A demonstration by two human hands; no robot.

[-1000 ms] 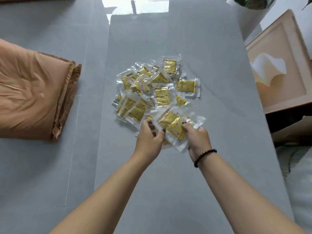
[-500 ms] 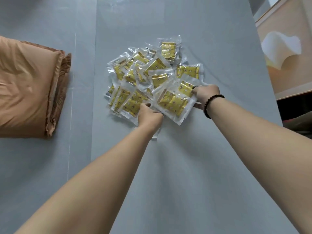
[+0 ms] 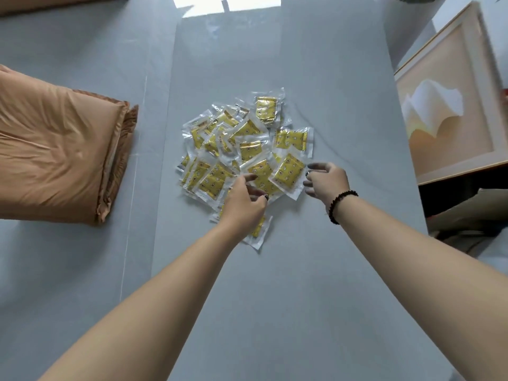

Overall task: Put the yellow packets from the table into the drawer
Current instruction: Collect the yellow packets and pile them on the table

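Counts on my worktop (image 3: 288, 284)

Roughly twenty yellow packets (image 3: 242, 149) in one overlapping heap, my two hands, one brown cushion (image 3: 55, 144).

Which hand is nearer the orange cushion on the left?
Left. The left hand is over the near edge of the packet pile, on the side toward the orange cushion; the right hand is beyond the pile's right edge, farther off.

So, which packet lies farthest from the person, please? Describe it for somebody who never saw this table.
On the grey table, find the heap of yellow packets in the middle. At its far edge, toward the bright window reflection, lies the farthest packet. Unlike its overlapped neighbours, it lies on top, fully visible, with its long side pointing away.
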